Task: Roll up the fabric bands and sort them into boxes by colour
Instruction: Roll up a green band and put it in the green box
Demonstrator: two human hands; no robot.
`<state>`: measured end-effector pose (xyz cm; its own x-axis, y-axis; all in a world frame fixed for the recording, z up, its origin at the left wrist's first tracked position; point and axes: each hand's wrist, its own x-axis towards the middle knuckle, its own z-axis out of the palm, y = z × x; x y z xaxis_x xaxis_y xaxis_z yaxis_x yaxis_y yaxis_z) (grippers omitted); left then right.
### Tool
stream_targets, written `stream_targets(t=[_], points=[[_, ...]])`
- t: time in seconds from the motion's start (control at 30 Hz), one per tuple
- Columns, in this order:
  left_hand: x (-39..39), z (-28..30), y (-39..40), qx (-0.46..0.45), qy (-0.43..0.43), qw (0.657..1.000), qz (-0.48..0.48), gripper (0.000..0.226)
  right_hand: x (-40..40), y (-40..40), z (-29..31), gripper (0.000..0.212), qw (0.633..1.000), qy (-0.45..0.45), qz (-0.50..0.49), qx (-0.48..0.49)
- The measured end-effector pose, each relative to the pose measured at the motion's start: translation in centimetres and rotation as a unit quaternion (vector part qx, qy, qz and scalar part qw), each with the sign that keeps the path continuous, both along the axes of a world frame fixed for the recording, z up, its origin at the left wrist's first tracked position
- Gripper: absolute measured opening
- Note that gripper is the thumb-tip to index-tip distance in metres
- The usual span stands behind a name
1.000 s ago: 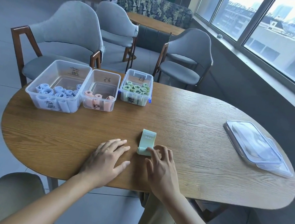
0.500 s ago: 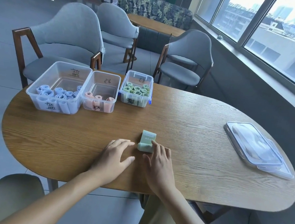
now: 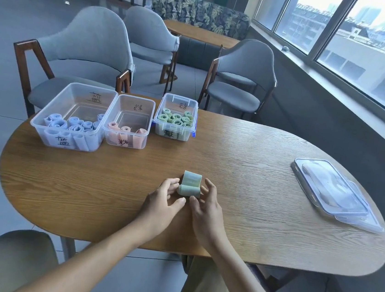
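At the near edge of an oval wooden tabletop [image 3: 243, 175], a person's two hands work a green fabric band [image 3: 190, 184], partly rolled, its rolled end nearest the person and the flat remainder stretching away toward the far side. Left hand [image 3: 163, 200] grips the roll's left end, fingers curled against it and thumb lying on the wood just below; right hand [image 3: 206, 207] grips the right end, fingers curled round the edge of the roll. Both forearms reach in from the bottom of the view.

Three clear plastic boxes stand in a row at the far left of the tabletop, each marked with handwritten characters. Leftmost and largest, the blue box [image 3: 72, 117] holds rolled blue bands [image 3: 74, 124] gathered toward its near wall. Touching it on the right, the pink box [image 3: 129, 122] holds a few rolled pink bands [image 3: 123, 129]. Just beside that, the green box [image 3: 175, 120], with blue clips on its right side, is packed with rolled green bands [image 3: 176, 117] standing on end.

Stacked clear lids [image 3: 332, 193] lie near the right edge, well apart from the boxes. Grey upholstered chairs [image 3: 85, 49] with wooden frames stand behind the tabletop, and a window [image 3: 367, 33] runs along the right.
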<state>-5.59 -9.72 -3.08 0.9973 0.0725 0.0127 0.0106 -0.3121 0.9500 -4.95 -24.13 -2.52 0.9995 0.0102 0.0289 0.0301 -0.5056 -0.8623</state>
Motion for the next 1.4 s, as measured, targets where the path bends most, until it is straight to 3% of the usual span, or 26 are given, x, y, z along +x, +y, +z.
stream_targets(t=[0.27,0.47,0.93,1.03,1.23,1.4], points=[[-0.2,0.1,-0.9,-0.102,0.022,0.994,0.007,0.047,0.2,-0.9,-0.2,0.059,0.994,0.054,-0.018,0.098],[-0.2,0.5,-1.4,-0.129,0.029,0.991,0.018,0.045,0.2,-1.1,-0.5,0.068,0.987,0.07,-0.013,0.145],[-1.2,0.7,-2.3,-0.208,0.034,0.977,0.001,0.048,-0.4,-1.5,-0.3,0.039,0.991,0.044,0.021,0.125],[-1.3,0.6,-2.0,-0.184,0.034,0.982,-0.005,0.05,-0.4,-1.3,-0.3,0.035,0.994,0.042,0.02,0.101],[-1.0,0.5,-0.6,-0.091,0.033,0.995,-0.029,0.051,0.0,-1.5,0.1,0.033,0.998,0.003,0.052,-0.036],[-0.2,0.1,1.9,0.115,-0.033,0.991,-0.052,0.047,0.3,-1.6,0.1,0.037,0.988,-0.035,0.085,-0.126]])
